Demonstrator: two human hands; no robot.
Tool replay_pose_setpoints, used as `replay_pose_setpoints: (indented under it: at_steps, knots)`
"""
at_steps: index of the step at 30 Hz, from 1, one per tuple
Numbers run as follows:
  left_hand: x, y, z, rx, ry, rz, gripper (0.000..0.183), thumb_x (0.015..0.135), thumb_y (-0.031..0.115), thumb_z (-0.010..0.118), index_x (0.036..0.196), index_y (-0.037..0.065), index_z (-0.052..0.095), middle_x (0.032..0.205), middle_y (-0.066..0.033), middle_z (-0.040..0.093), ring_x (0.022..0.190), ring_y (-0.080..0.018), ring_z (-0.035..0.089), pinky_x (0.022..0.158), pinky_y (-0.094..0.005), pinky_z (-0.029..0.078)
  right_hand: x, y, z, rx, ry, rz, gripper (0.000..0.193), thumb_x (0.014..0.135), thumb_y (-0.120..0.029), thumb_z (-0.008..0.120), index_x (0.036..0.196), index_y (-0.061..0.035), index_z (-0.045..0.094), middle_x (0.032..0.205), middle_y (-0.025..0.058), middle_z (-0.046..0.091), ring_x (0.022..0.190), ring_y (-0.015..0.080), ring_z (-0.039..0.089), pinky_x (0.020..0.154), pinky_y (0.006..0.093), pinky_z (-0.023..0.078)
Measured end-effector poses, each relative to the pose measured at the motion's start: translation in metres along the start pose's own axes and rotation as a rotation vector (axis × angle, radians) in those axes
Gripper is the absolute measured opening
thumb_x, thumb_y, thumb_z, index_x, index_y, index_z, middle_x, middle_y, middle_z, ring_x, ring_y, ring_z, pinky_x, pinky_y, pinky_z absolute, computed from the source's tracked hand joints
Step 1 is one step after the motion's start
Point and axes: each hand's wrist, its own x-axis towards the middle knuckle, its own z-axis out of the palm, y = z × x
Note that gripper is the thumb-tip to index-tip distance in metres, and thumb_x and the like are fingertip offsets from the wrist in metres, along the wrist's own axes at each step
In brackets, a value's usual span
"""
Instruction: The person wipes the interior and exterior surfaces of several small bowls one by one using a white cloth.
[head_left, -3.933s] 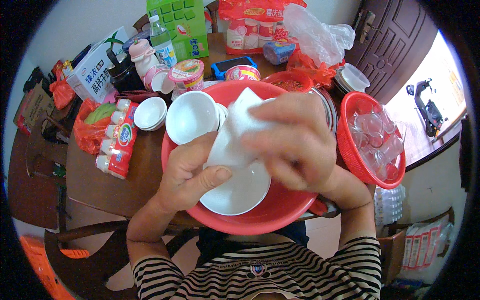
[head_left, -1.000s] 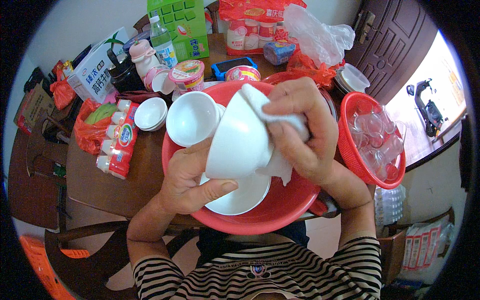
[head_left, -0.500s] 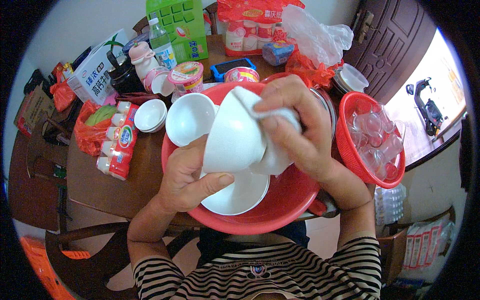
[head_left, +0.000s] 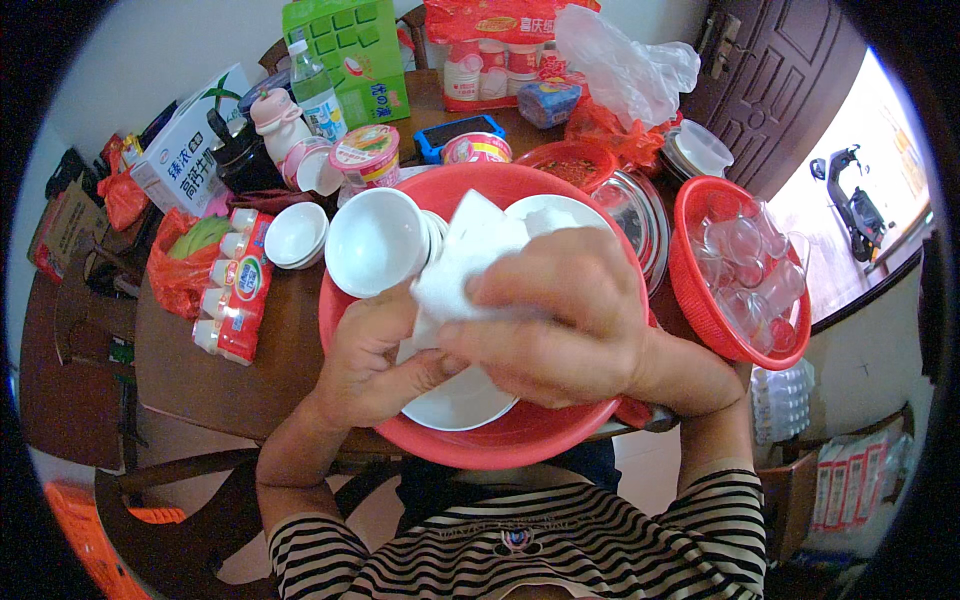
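Right hand (head_left: 570, 320) closed on white cloth (head_left: 465, 260), wiping white bowl (head_left: 460, 400) gripped by left hand (head_left: 385, 365) over red basin (head_left: 520, 445). Wiping mid-way; stacked bowls (head_left: 375, 240) apparently pending.

Head cam, fisheye, looks straight down, close over red basin (head_left: 520, 445).

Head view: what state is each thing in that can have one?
Left hand: grips white bowl from below.
Right hand: presses white cloth on bowl.
White bowl: held over red basin.
Bowl stack: tilted in basin.
Red basket: holds clear glasses.
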Motion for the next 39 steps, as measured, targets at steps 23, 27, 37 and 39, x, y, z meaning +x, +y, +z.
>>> replay_pose_setpoints:
  at_steps: [23, 27, 37, 39]
  knots:
    - [0.005, -0.005, 0.003, -0.293, 0.067, 0.109, 0.053, 0.083, 0.022, 0.063, 0.124, -0.005, 0.043, 0.114, -0.01, 0.055, 0.105, -0.0173, 0.051, 0.092, -0.0321, 0.039, 0.004, 0.002, -0.007, 0.071, -0.157, 0.006, 0.024, 0.069, -0.015, 0.064, 0.093, -0.0113, 0.065, 0.087, 0.0035, 0.055, 0.079, 0.0182, 0.053, 0.071, 0.0308, 0.043]
    - [0.002, 0.001, 0.0, -0.181, 0.015, 0.083, 0.051, 0.08, 0.021, 0.065, 0.12, -0.005, 0.047, 0.114, -0.0105, 0.056, 0.104, -0.0178, 0.052, 0.091, -0.0321, 0.039, 0.0, 0.004, -0.004, 0.075, -0.119, -0.021, 0.029, 0.066, -0.013, 0.066, 0.095, -0.0129, 0.064, 0.092, 0.0041, 0.056, 0.083, 0.0195, 0.054, 0.07, 0.0327, 0.044]
    - [0.001, 0.005, 0.002, -0.278, -0.034, 0.144, 0.051, 0.078, 0.016, 0.066, 0.12, -0.006, 0.047, 0.116, -0.0122, 0.055, 0.106, -0.0204, 0.053, 0.091, -0.0342, 0.039, 0.004, 0.018, -0.006, 0.476, -0.013, 0.492, 0.022, 0.076, -0.002, 0.057, 0.097, -0.0027, 0.06, 0.09, 0.0095, 0.056, 0.085, 0.0229, 0.054, 0.076, 0.0312, 0.042]
    - [0.0, 0.009, 0.006, -0.403, -0.054, 0.067, 0.054, 0.078, 0.018, 0.066, 0.121, -0.006, 0.046, 0.117, -0.0115, 0.054, 0.106, -0.02, 0.053, 0.091, -0.0335, 0.039, 0.003, 0.019, -0.014, 0.391, -0.148, 0.323, 0.023, 0.076, -0.003, 0.053, 0.098, -0.0008, 0.058, 0.095, 0.0139, 0.054, 0.086, 0.0224, 0.053, 0.078, 0.0315, 0.042]
